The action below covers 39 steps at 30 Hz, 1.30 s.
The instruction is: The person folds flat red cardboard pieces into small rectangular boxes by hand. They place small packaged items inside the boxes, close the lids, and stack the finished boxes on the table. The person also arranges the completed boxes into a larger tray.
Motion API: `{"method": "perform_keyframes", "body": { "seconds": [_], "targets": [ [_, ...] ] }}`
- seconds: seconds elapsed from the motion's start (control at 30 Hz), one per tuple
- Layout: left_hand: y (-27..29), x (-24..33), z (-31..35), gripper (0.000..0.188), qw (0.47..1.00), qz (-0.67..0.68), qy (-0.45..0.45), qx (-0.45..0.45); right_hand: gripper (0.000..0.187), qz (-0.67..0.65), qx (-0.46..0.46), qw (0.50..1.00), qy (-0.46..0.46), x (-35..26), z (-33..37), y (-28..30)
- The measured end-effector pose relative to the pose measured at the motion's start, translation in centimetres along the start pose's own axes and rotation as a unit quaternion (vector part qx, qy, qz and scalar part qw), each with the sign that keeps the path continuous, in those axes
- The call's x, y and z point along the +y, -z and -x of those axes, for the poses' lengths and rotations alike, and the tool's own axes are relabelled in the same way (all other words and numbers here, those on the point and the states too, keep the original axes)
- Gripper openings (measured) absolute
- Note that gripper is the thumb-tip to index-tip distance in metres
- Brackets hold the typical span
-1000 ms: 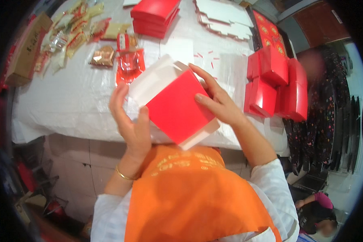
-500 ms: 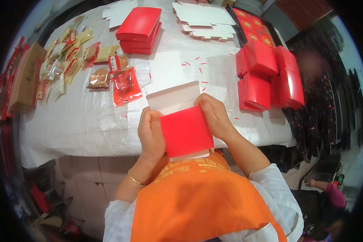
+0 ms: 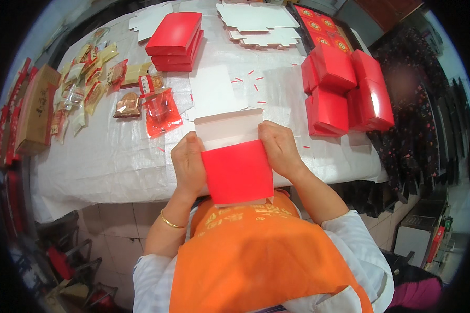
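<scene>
Between my two hands is a red cardboard box, held in front of my orange apron at the table's near edge. Its white inner flap stands up along the far side, and a small pale flap shows at the near side. My left hand grips the box's left side with the fingers curled. On the right side, my right hand is closed round the upper corner beside the raised flap. Just beyond the box lies a flat white cardboard sheet.
Wrapped snacks and a red packet lie to the left. Stacked red boxes stand at the back, more red boxes at the right. Flat white blanks lie at the far side, near a tray of red packs.
The box has shifted slightly left and sits straighter. My left hand has moved a little left. At the lower right, the other person's pink sleeve has moved lower, and that hand has left view.
</scene>
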<state>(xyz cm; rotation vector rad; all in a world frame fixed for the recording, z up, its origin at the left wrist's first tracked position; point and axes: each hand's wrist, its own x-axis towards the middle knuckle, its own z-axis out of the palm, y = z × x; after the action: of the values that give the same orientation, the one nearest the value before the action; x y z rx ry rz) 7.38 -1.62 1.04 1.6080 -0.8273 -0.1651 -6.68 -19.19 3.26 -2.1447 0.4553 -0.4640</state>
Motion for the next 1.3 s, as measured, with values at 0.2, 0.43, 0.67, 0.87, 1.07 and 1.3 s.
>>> {"method": "perform_keyframes", "body": {
  "seconds": [0.2,0.43,0.67,0.87,1.07,1.3],
  "targets": [
    [-0.9,0.1,0.4,0.048,0.997,0.068,0.039,0.005,0.024,-0.081,0.158,0.983,-0.053,-0.5,0.2,-1.1],
    [-1.8,0.5,0.4,0.042,0.993,0.059,0.104,-0.009,0.026,-0.158,0.095,0.98,-0.075,1.9,0.2,-1.3],
    [-1.5,-1.1,0.4,0.042,0.995,-0.045,-0.029,-0.084,0.023,-0.106,0.05,0.991,-0.064,3.6,0.8,-1.2],
    [0.5,0.5,-2.3,0.033,0.97,0.001,0.094,-0.224,0.022,-0.214,-0.004,0.972,-0.1,2.4,1.3,0.7],
    [0.9,1.7,-3.4,0.029,0.957,0.028,0.095,-0.274,0.022,-0.256,-0.004,0.96,-0.111,1.4,1.5,1.2],
    [0.5,0.9,-2.3,0.027,0.953,-0.005,0.053,-0.297,0.026,-0.259,-0.012,0.961,-0.099,2.3,3.0,0.7]
  ]
}}
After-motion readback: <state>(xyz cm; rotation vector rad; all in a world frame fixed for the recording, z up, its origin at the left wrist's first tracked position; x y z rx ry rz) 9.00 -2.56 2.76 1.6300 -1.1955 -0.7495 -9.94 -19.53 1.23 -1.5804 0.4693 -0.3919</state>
